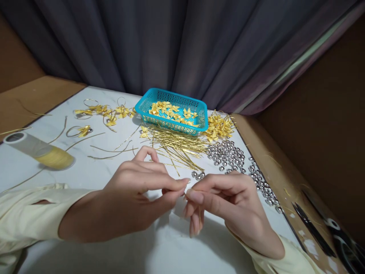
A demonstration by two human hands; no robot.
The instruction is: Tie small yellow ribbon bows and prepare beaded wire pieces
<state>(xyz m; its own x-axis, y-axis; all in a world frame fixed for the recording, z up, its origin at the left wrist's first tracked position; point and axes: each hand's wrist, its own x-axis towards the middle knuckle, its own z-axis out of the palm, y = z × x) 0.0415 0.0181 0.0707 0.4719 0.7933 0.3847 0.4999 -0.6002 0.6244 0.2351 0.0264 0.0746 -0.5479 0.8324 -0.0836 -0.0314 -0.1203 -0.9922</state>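
Observation:
My left hand [139,194] and my right hand [236,205] meet fingertip to fingertip above the near part of the table. Thumb and forefinger of the left are pinched, and whatever lies between them is too small to make out. The right also pinches; a thin gold wire [200,215] hangs below its thumb, in front of its curled fingers. Just beyond the hands lies a heap of gold wire pieces [182,142]. A few silver beads [198,175] sit close to the right forefinger.
A turquoise basket [206,114] holds yellow ribbon flowers [164,107]. More flowers with wires [219,127] are piled to its right, others [99,109] to its left. Silver beads [228,152] spread rightward. A spool of yellow thread [54,158] stands left; scissors [339,232] lie right.

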